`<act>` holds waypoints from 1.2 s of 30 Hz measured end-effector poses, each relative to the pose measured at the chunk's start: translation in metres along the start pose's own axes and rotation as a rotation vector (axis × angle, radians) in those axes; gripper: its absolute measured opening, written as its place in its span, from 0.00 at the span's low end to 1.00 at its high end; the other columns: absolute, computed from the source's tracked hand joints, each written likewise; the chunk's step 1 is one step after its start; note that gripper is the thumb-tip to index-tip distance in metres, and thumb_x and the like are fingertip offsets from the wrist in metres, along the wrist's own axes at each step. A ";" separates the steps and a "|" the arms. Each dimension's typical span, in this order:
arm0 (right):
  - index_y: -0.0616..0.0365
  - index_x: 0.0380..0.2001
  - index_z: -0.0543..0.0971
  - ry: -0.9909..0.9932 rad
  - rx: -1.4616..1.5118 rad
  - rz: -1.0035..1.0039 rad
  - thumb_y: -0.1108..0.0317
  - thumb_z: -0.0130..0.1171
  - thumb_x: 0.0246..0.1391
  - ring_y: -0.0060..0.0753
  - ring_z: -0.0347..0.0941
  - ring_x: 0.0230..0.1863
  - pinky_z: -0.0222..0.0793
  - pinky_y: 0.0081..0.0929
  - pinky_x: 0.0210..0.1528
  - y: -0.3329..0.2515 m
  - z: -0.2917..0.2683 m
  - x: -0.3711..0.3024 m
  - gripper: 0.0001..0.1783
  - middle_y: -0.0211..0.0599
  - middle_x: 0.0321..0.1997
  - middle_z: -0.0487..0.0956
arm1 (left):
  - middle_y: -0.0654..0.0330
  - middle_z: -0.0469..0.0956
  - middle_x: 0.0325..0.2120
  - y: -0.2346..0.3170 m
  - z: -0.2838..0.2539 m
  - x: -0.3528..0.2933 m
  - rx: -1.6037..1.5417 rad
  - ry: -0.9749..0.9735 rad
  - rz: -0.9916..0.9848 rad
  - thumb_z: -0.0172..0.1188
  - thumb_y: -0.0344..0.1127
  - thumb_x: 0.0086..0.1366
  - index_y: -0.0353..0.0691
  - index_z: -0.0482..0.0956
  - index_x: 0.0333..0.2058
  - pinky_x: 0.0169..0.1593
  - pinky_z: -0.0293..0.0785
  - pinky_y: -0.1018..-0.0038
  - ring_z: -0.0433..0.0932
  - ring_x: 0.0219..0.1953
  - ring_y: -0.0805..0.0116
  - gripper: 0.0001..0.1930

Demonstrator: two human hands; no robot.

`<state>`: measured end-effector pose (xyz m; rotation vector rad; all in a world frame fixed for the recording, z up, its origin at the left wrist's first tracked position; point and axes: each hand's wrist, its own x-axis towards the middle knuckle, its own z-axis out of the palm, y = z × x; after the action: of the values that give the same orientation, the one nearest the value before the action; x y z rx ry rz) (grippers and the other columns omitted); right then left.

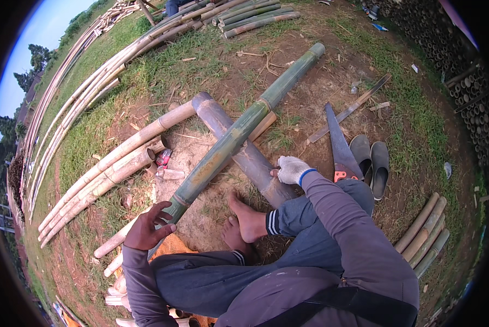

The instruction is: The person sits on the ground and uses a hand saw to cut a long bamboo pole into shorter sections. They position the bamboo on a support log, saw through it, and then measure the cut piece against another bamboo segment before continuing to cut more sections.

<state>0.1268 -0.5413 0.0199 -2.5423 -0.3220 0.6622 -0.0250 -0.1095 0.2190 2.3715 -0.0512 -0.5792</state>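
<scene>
Left hand [146, 228] of the wearer, bare, sat at the near end of the long green pole [217, 158], its fingers apart and half curled over the side rather than closed around it. The right hand [292, 170], in a white glove, had its fingers drawn in just above the thick grey pole [222, 122]; from my distant feed I could not tell whether it pinched anything. The green pole lay slantwise on top of the grey one, crossing it past its middle toward the far end, with its own far end pointing up and to the right.

Around them I saw two bare feet [247, 220] between the crossed poles and the wearer's legs. Right of the gloved hand lay a saw [342, 150], its orange handle near the knee, with a pair of dark shoes [381, 169] just beside it and a narrow strip [345, 115] beyond the blade. Pale poles [108, 174] ran off to the left, short lengths [424, 229] lay at the right, and a tall stack [468, 98] stood at the far right.
</scene>
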 end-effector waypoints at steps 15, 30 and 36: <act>0.58 0.48 0.87 -0.010 -0.015 0.005 0.48 0.64 0.64 0.62 0.81 0.58 0.75 0.51 0.62 -0.002 -0.006 0.004 0.24 0.61 0.52 0.85 | 0.48 0.86 0.43 -0.003 -0.003 0.009 -0.012 0.005 0.006 0.76 0.42 0.65 0.37 0.71 0.67 0.48 0.82 0.64 0.88 0.42 0.57 0.36; 0.59 0.51 0.86 -0.008 0.007 0.007 0.49 0.64 0.63 0.62 0.81 0.59 0.75 0.50 0.63 -0.005 -0.010 0.001 0.25 0.61 0.53 0.85 | 0.48 0.86 0.43 0.001 -0.002 0.009 0.000 0.009 -0.004 0.76 0.41 0.65 0.37 0.71 0.67 0.48 0.82 0.64 0.87 0.41 0.59 0.35; 0.58 0.51 0.87 0.061 -0.039 0.020 0.49 0.62 0.64 0.63 0.81 0.59 0.75 0.49 0.63 0.008 -0.009 0.006 0.24 0.63 0.53 0.84 | 0.48 0.86 0.43 0.002 -0.003 0.012 0.002 0.003 0.005 0.76 0.40 0.65 0.37 0.71 0.67 0.48 0.82 0.64 0.87 0.41 0.59 0.35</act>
<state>0.1370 -0.5495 0.0206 -2.5999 -0.2915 0.5902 -0.0131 -0.1111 0.2176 2.3734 -0.0561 -0.5737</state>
